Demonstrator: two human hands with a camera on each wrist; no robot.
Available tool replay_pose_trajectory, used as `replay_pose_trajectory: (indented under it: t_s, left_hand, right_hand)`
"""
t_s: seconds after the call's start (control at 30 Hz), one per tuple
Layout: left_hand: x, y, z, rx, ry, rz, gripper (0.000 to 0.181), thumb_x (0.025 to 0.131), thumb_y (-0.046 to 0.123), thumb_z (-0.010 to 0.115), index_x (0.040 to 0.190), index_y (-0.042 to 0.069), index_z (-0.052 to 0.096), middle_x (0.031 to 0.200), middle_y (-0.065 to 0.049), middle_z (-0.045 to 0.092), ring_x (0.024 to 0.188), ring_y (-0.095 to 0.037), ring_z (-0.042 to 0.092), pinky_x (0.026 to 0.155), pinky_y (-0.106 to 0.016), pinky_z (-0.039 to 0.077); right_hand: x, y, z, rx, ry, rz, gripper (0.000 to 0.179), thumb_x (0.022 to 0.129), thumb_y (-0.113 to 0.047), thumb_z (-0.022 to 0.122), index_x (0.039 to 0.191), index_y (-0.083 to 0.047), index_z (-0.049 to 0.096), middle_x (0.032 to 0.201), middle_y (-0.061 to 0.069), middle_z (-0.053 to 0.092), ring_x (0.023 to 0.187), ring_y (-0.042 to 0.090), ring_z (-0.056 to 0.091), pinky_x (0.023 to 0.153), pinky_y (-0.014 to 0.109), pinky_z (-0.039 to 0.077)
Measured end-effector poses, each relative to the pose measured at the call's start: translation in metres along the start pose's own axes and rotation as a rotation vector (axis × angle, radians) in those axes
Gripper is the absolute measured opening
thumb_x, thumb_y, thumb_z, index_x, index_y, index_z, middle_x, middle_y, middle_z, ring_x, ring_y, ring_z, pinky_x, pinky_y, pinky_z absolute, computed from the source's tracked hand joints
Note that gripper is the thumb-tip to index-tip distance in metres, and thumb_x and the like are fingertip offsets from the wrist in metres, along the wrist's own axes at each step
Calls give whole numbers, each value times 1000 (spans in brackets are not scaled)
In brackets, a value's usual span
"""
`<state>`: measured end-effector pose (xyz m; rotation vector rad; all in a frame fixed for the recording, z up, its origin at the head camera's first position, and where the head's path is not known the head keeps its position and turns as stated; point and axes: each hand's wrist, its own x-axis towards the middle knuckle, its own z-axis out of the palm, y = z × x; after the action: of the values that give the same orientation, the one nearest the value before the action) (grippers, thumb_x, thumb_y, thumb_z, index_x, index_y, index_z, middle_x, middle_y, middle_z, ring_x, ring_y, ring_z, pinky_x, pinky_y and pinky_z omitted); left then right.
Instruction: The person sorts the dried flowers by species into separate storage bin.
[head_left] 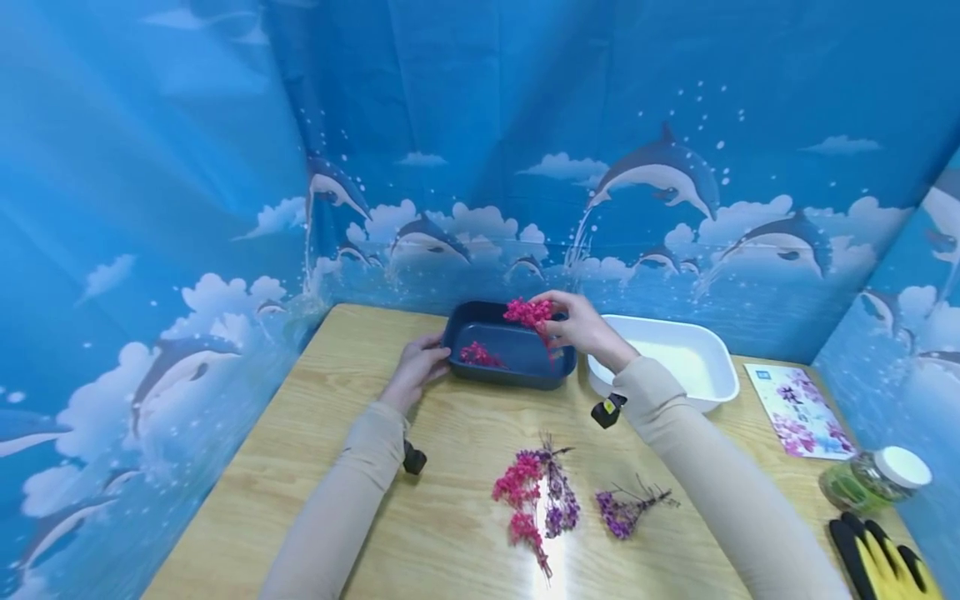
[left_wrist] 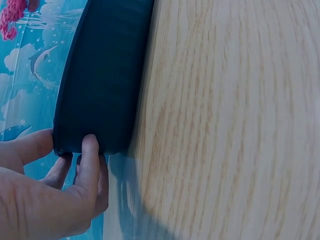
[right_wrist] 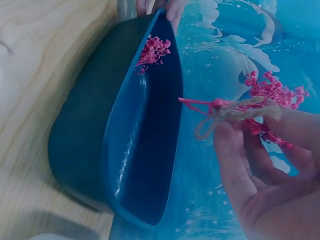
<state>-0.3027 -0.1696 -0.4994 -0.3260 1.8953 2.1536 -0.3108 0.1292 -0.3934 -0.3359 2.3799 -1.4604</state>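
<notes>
My right hand (head_left: 573, 323) pinches a sprig of pink dried flowers (head_left: 527, 312) above the right part of a dark blue plastic basin (head_left: 517, 382). A twine bow (right_wrist: 235, 111) ties the sprig's stems, which point toward the basin in the right wrist view. At the basin's left end my left hand (head_left: 417, 367) grips the wall, thumb at the rim and fingers against the outside (left_wrist: 90, 145). Another pink sprig (head_left: 480, 354) lies inside the basin, toward its left.
A white basin (head_left: 690, 354) stands right of the dark one, partly behind my right forearm. Nearer me lie pink sprigs (head_left: 519, 479) and purple sprigs (head_left: 628, 510). Along the right are a flower-printed packet (head_left: 798, 410), a white-lidded jar (head_left: 873, 479) and yellow-black gloves (head_left: 881, 558).
</notes>
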Motion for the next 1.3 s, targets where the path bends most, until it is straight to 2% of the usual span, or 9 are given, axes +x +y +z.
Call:
replay_pose_trajectory:
  t_s: [0.17, 0.33, 0.43, 0.6, 0.7, 0.8, 0.93, 1.13, 1.3]
  left_hand:
    - [1, -3, -1, 4, 15, 0, 57, 104, 3, 57, 159, 4, 43, 162, -21, 46, 145, -40, 54, 121, -47, 49]
    - [2, -7, -4, -2, 22, 6, 56, 104, 2, 58, 158, 3, 44, 161, -22, 48, 143, -41, 55, 120, -46, 50]
    - [2, -8, -5, 2, 23, 8, 56, 104, 2, 58, 159, 3, 44, 161, -22, 48, 143, -41, 55, 119, -46, 50]
    - [0, -7, -5, 8, 33, 10, 55, 105, 4, 58, 158, 5, 45, 161, -21, 49, 143, -40, 55, 120, -47, 49]
    - [-1, -5, -5, 13, 31, 8, 55, 105, 5, 58, 158, 5, 45, 161, -20, 49, 143, -39, 55, 120, -48, 49]
    - [-1, -5, -4, 16, 30, 9, 55, 105, 5, 58, 158, 5, 45, 161, -21, 49, 143, -40, 56, 121, -49, 49]
    - [0, -5, -3, 9, 42, 11, 56, 104, 5, 59, 158, 6, 45, 161, -20, 49, 142, -39, 56, 120, -49, 50]
    - [3, -6, 0, 4, 37, 6, 56, 104, 5, 60, 158, 6, 46, 160, -19, 49, 142, -37, 56, 119, -48, 50]
    - [2, -6, 0, 5, 40, 6, 55, 104, 5, 60, 158, 7, 47, 160, -19, 50, 141, -37, 57, 119, -48, 51]
  right_hand:
    - [14, 0, 6, 3, -25, 9, 45, 108, -6, 57, 152, -10, 53, 139, 25, 59, 114, 36, 71, 97, 49, 65]
    - [25, 1, 11, -3, -31, 21, 47, 108, -6, 55, 154, -12, 50, 149, 24, 53, 125, 46, 65, 97, 50, 65]
    - [34, 2, 16, 15, -9, 15, 47, 107, -5, 57, 153, -12, 49, 146, 23, 55, 122, 45, 67, 89, 47, 66]
    - [50, 7, 26, 59, 30, -14, 42, 105, 0, 59, 145, -8, 51, 125, 22, 65, 107, 39, 71, 70, 37, 64]
    - [57, 9, 32, -19, 51, -46, 38, 104, 0, 61, 141, -8, 56, 117, 23, 69, 97, 35, 73, 63, 34, 61]
    - [62, 9, 37, -130, 72, -73, 35, 103, -4, 64, 138, -10, 62, 117, 22, 72, 96, 32, 74, 65, 35, 62]
    - [67, 10, 42, -218, 84, -72, 35, 103, -8, 66, 138, -12, 66, 121, 20, 73, 99, 31, 73, 78, 40, 62]
    - [74, 15, 50, -246, 84, -45, 38, 103, -3, 64, 140, -13, 65, 126, 20, 70, 101, 31, 70, 86, 43, 59]
    - [81, 15, 57, -222, 61, -47, 48, 102, 2, 61, 148, -10, 58, 136, 23, 66, 117, 37, 68, 95, 49, 60]
